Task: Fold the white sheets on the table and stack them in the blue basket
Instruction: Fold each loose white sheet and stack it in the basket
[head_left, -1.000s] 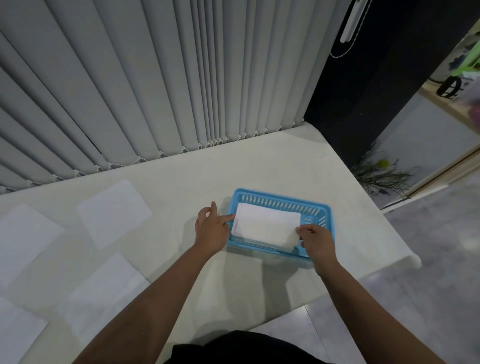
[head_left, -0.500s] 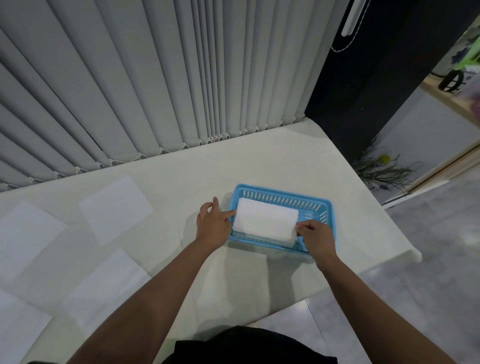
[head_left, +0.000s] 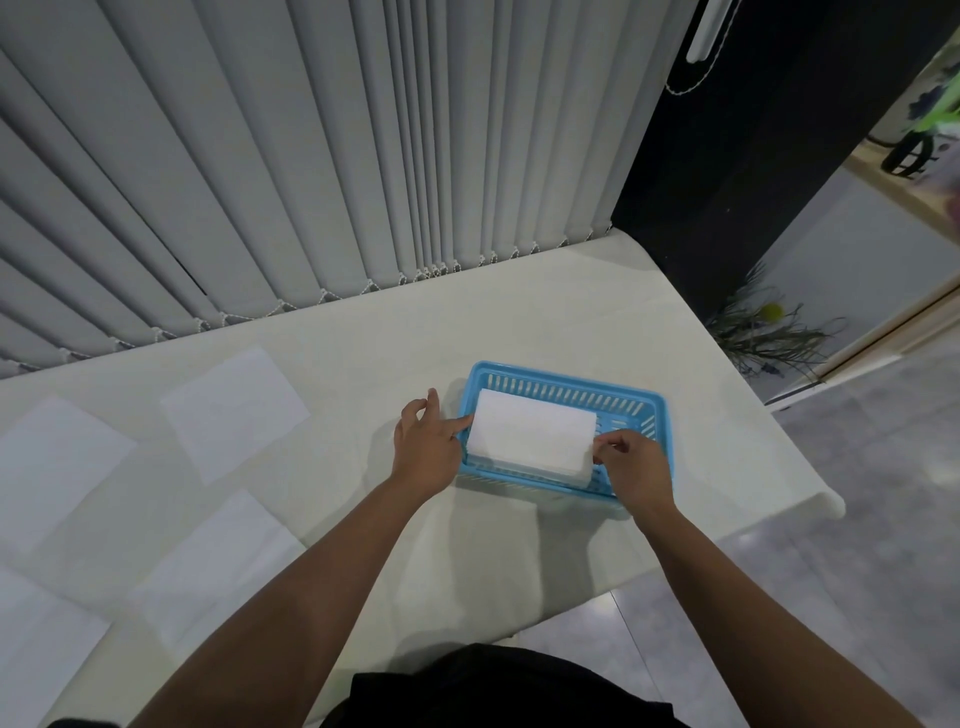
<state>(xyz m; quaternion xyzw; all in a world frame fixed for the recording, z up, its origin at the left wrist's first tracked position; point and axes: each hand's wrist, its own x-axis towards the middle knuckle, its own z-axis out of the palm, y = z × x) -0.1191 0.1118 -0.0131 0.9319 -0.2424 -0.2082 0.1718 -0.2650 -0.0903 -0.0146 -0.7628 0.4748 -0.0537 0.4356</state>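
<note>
A blue slotted basket (head_left: 644, 410) sits on the pale table (head_left: 519, 322) near its right end. Inside it lies a stack of folded white sheets (head_left: 535, 434). My left hand (head_left: 426, 447) rests just outside the basket's left wall, fingers apart, with the index fingertip touching the stack's left edge. My right hand (head_left: 634, 462) is over the basket's near right corner, and its thumb and fingers pinch the right edge of the top folded sheet. Several flat white sheets lie spread on the left of the table, one of them (head_left: 234, 410) nearest the basket.
Grey vertical blinds (head_left: 311, 156) hang along the table's far edge. The table's right edge (head_left: 810, 493) drops to a grey floor, with a dark wall panel and a dried plant (head_left: 763, 332) beyond it.
Both hands stay at the two ends of the folded stack in the basket. The right fingers have curled a little tighter on the sheet's right edge.
</note>
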